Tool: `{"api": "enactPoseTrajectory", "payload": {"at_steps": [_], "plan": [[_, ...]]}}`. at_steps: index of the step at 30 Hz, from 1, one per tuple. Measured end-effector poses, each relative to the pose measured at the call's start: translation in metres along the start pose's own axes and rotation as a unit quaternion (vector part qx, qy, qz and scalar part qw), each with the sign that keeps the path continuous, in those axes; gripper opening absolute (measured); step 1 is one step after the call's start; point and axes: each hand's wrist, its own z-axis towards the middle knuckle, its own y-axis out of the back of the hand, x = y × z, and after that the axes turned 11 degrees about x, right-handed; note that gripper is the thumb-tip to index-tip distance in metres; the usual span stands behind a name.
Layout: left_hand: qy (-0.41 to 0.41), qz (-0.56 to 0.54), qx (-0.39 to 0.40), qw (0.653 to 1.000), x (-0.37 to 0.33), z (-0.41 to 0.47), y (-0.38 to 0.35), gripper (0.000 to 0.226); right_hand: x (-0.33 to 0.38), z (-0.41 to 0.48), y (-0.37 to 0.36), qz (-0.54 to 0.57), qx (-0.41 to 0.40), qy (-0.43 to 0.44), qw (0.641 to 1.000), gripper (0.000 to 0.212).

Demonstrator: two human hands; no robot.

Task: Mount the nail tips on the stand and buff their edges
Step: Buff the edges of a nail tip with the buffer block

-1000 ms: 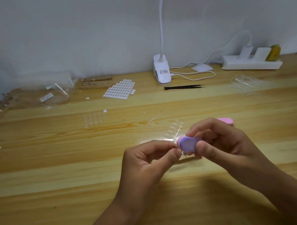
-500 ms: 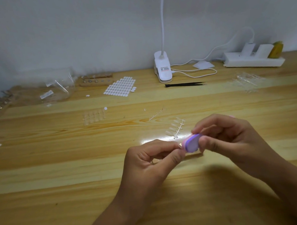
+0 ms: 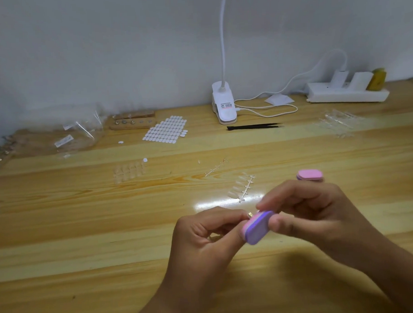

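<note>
Buffer block [image 3: 257, 228] pinched between right hand [image 3: 321, 212] thumb and fingers, touching tiny gold piece [image 3: 250, 214] pinched in left hand [image 3: 204, 234] fingertips. Nail tip strip [image 3: 241, 189] lies just beyond, on table [image 3: 85, 232].

The buffer block [image 3: 257, 228] is purple with a pink side, the tweezers [image 3: 254, 126] black, the lamp clip [image 3: 224, 103] white, the table [image 3: 85, 232] yellow-brown wood grain.

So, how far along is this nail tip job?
Partway, I'd guess. Done: one bare sprue lies stripped of tips. In hand: the right hand presses a purple buffer block against a small piece pinched by the left hand. Left: a strip of nail tips is uncut, with more strips far right.
</note>
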Motion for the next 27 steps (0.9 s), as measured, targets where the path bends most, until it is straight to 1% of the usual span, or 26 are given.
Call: {"api": "enactPoseTrajectory", "payload": {"at_steps": [1,3,5,6,7,9,10,12,14,15,16,17,18,20,21,23,25,27], "plan": [[-0.004,0.008,0.001,1.0,0.0,0.0,0.0,0.011,0.0,0.001,-0.002,-0.028,-0.001,0.002,1.0,0.017],[-0.002,0.017,-0.006,1.0,0.0,0.0,0.002,0.009,0.001,0.001,0.006,-0.056,-0.043,-0.002,0.997,0.012],[0.005,0.015,-0.011,1.0,0.0,0.001,0.002,0.005,0.004,0.001,0.012,-0.038,-0.084,-0.002,0.996,0.013],[0.005,0.014,-0.01,1.0,-0.001,0.001,0.001,0.005,0.004,0.0,0.012,-0.017,-0.077,0.004,0.997,0.011],[0.002,0.019,-0.008,1.0,-0.001,0.001,0.0,0.004,0.004,-0.001,0.01,-0.003,-0.062,0.005,0.998,0.013],[-0.008,0.029,-0.007,1.0,-0.002,0.001,-0.004,0.008,0.002,-0.002,0.002,-0.031,-0.032,0.004,0.999,0.02],[-0.01,0.027,-0.007,1.0,-0.002,0.0,-0.004,0.009,0.001,-0.002,0.001,-0.056,-0.029,0.004,0.998,0.017],[-0.008,0.021,-0.01,1.0,-0.002,0.0,-0.004,0.004,0.001,-0.001,0.007,-0.065,-0.048,-0.002,0.997,0.014],[0.001,0.016,-0.012,1.0,-0.001,-0.001,-0.003,0.006,0.003,-0.001,0.012,-0.04,-0.07,-0.005,0.997,0.014],[0.003,0.013,-0.007,1.0,-0.002,-0.002,-0.003,0.005,0.003,-0.001,0.012,-0.019,-0.065,-0.003,0.998,0.014],[0.005,0.011,0.001,1.0,-0.003,-0.002,-0.004,0.004,0.002,-0.002,0.01,-0.006,-0.049,0.001,0.999,0.018],[0.002,0.015,0.01,1.0,-0.003,-0.002,-0.004,0.006,0.002,-0.001,0.006,-0.011,-0.031,0.0,0.999,0.024],[0.001,0.018,0.015,1.0,-0.004,-0.003,-0.004,0.008,0.0,-0.001,0.004,-0.042,-0.022,0.001,0.999,0.026],[0.002,0.015,0.009,1.0,-0.004,-0.003,-0.003,0.007,0.001,-0.001,0.007,-0.095,-0.033,-0.001,0.995,0.03],[0.008,0.004,0.002,1.0,-0.003,-0.003,-0.003,0.007,0.003,0.0,0.01,-0.089,-0.052,-0.009,0.995,0.032],[0.024,-0.02,-0.005,0.999,-0.002,-0.003,-0.003,0.008,0.004,-0.001,0.015,-0.042,-0.08,-0.018,0.996,0.035],[0.026,-0.023,0.001,0.999,-0.002,-0.003,-0.003,0.008,0.002,-0.002,0.013,0.0,-0.061,-0.012,0.998,0.032],[0.018,-0.01,0.015,1.0,-0.004,-0.004,-0.003,0.01,0.0,-0.001,0.006,-0.017,-0.025,-0.004,1.0,0.027]]}}
